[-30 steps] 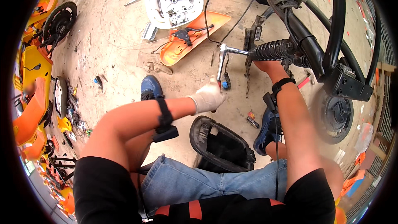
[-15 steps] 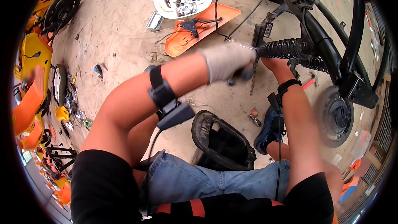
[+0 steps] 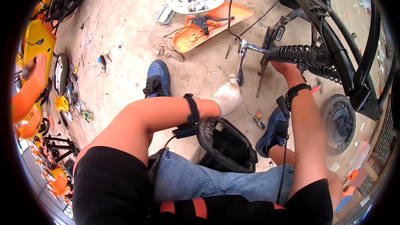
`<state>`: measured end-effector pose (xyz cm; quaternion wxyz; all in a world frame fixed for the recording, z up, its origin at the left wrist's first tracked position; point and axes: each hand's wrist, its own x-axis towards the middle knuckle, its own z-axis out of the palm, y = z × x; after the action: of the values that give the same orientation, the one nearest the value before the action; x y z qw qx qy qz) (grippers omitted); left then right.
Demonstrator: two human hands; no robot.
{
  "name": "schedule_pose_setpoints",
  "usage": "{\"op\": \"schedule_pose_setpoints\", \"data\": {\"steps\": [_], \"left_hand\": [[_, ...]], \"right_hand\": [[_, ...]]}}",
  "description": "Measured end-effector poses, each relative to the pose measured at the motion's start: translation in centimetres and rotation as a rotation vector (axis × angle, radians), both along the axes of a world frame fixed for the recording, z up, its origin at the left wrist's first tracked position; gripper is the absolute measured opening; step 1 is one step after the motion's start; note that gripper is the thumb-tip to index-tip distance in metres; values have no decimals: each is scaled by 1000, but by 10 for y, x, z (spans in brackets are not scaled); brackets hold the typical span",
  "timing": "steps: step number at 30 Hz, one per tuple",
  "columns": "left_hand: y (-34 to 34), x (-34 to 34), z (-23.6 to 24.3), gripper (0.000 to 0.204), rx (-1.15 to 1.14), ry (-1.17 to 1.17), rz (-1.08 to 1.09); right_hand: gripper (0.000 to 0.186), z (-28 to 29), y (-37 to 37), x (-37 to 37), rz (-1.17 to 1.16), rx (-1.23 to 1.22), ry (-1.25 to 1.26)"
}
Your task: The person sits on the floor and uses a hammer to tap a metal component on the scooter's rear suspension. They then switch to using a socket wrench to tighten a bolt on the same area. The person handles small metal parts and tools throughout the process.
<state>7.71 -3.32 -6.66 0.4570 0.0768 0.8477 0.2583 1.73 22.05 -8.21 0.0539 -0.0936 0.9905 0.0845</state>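
holding the ratchet wrench point(image 3: 241, 63) by its near end in the gloved left hand point(image 3: 228, 98), left of the black shock absorber point(image 3: 295, 55); reaching beneath it with the right hand point(image 3: 285, 67), with fingers hidden and grip impossible to tell; seeing the frame point(image 3: 335, 45) cut off far.

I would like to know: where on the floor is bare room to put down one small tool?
Two patches of floor look bare: one between the blue-ended part and the left shoe, another between that shoe and the ratchet wrench. It is crowded around the white tray and orange panel, and near the coil spring beside the right hand.
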Motion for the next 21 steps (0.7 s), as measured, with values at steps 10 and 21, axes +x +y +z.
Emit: {"op": "schedule_pose_setpoints", "data": {"steps": [10,21], "left_hand": [[9,-85,76,12,507,713,-860],[10,-70,77,19,447,287,-724]], "right_hand": [[27,-7,4,-3,-63,14,-151],[20,-18,11,6,-47,-64,10]]}}
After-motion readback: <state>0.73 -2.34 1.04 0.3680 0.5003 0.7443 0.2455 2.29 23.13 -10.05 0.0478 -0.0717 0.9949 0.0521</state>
